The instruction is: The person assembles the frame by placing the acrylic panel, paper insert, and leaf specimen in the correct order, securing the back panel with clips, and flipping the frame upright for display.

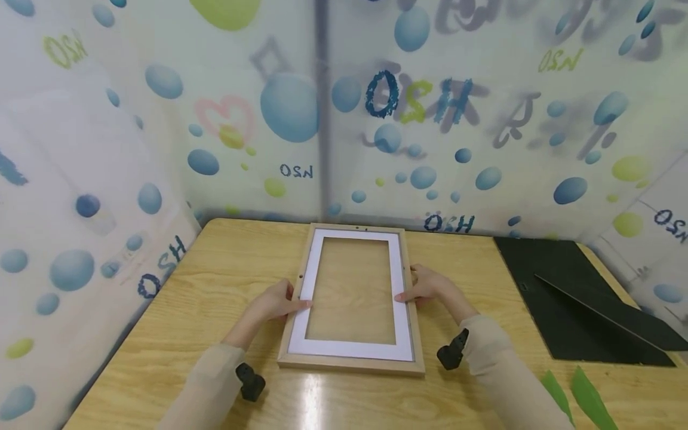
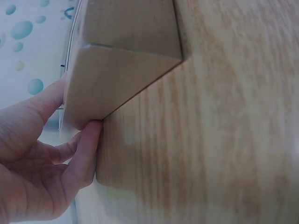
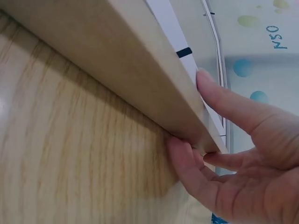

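A light wooden picture frame (image 1: 352, 364) lies on the table, face of it turned up, with a white mat (image 1: 352, 349) inside its edges. Wood grain shows through the rectangular opening in the middle. On its left side my left hand (image 1: 275, 301) grips the frame, thumb over the mat and fingers at the outer side. My right hand (image 1: 430, 285) holds the opposite side, its thumb on the mat too. In the left wrist view, fingertips of the left hand (image 2: 42, 158) sit at the frame's lower edge. Right-hand fingers (image 3: 182, 156) curl against the lower edge likewise.
A black backing board (image 1: 537, 263) with a raised stand flap (image 1: 607, 310) lies at the right of the wooden table (image 1: 236, 257). Green leaf-shaped pieces (image 1: 591, 399) are near the front right. A patterned curtain wall (image 1: 355, 161) borders the table's back.
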`<act>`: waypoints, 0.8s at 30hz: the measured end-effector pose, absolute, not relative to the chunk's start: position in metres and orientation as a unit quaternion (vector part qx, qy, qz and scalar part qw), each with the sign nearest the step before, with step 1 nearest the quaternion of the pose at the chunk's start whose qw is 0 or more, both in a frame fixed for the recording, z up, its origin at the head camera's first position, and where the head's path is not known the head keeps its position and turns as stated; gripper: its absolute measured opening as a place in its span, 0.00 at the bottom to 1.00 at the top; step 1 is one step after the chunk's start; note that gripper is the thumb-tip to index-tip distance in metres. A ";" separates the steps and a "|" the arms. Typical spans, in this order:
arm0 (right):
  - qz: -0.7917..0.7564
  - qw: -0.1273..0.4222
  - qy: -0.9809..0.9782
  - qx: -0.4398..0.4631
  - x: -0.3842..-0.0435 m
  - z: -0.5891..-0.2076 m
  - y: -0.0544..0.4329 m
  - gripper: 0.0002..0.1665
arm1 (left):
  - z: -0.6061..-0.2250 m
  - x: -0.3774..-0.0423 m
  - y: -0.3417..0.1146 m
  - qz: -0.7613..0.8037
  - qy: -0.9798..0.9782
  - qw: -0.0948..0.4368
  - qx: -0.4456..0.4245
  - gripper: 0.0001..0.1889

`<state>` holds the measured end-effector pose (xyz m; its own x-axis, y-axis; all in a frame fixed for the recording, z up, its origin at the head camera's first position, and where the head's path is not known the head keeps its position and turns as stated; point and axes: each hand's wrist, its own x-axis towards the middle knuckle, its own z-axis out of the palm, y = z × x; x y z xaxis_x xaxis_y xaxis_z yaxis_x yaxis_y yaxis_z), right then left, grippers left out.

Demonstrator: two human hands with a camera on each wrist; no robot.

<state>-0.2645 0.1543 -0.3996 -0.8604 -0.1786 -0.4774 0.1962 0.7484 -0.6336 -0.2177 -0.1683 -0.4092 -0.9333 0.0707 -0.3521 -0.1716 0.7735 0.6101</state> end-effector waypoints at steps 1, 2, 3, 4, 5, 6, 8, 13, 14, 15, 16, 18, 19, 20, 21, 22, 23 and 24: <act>-0.349 0.264 0.899 0.000 -0.264 -0.399 0.154 0.59 | -0.409 -0.218 -0.169 0.333 0.925 0.180 -0.028 0.23; -0.348 0.265 0.899 0.000 -0.264 -0.400 0.154 0.59 | -0.409 -0.218 -0.169 0.332 0.926 0.180 -0.027 0.24; -0.348 0.265 0.899 0.000 -0.264 -0.399 0.153 0.60 | -0.409 -0.218 -0.169 0.331 0.926 0.181 -0.027 0.24; -0.350 0.265 0.898 0.002 -0.263 -0.399 0.153 0.59 | -0.408 -0.217 -0.169 0.333 0.925 0.182 -0.026 0.24; -0.350 0.265 0.899 0.003 -0.262 -0.399 0.152 0.59 | -0.408 -0.217 -0.169 0.335 0.924 0.183 -0.024 0.25; -0.351 0.264 0.898 0.005 -0.261 -0.399 0.152 0.58 | -0.408 -0.217 -0.169 0.338 0.923 0.184 -0.021 0.25; -0.356 0.262 0.897 0.009 -0.259 -0.399 0.151 0.57 | -0.408 -0.216 -0.170 0.339 0.922 0.188 -0.010 0.25; -0.373 0.250 0.893 0.010 -0.256 -0.402 0.150 0.55 | -0.405 -0.216 -0.173 0.326 0.924 0.200 0.015 0.27; -0.377 0.248 0.893 0.009 -0.256 -0.402 0.151 0.55 | -0.405 -0.216 -0.173 0.324 0.924 0.202 0.016 0.27; -0.378 0.247 0.892 0.007 -0.256 -0.403 0.151 0.55 | -0.404 -0.217 -0.173 0.320 0.925 0.203 0.020 0.27; -0.379 0.246 0.892 0.005 -0.255 -0.403 0.152 0.55 | -0.404 -0.217 -0.172 0.318 0.926 0.203 0.022 0.27; -0.376 0.242 0.895 -0.008 -0.255 -0.404 0.155 0.57 | -0.403 -0.216 -0.171 0.314 0.927 0.204 0.021 0.27; -0.374 0.240 0.896 -0.011 -0.254 -0.404 0.155 0.58 | -0.403 -0.216 -0.170 0.313 0.927 0.205 0.018 0.27; -0.373 0.240 0.896 -0.013 -0.254 -0.405 0.156 0.58 | -0.402 -0.216 -0.169 0.314 0.927 0.207 0.013 0.27; -0.373 0.241 0.896 -0.013 -0.253 -0.405 0.157 0.57 | -0.402 -0.216 -0.169 0.313 0.926 0.208 0.009 0.28; -0.374 0.239 0.896 -0.012 -0.252 -0.405 0.156 0.56 | -0.402 -0.217 -0.168 0.315 0.926 0.210 0.003 0.28; -0.377 0.237 0.895 -0.012 -0.251 -0.404 0.156 0.54 | -0.403 -0.217 -0.168 0.315 0.925 0.211 0.000 0.28; -0.383 0.236 0.893 -0.014 -0.251 -0.405 0.156 0.53 | -0.404 -0.218 -0.168 0.316 0.925 0.213 -0.003 0.28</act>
<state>-0.2505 0.1564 -0.4046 -0.8879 -0.2066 -0.4110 0.1550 0.7069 -0.6901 -0.2177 -0.1684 -0.4035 -0.9095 0.1294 -0.3951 -0.1392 0.8007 0.5827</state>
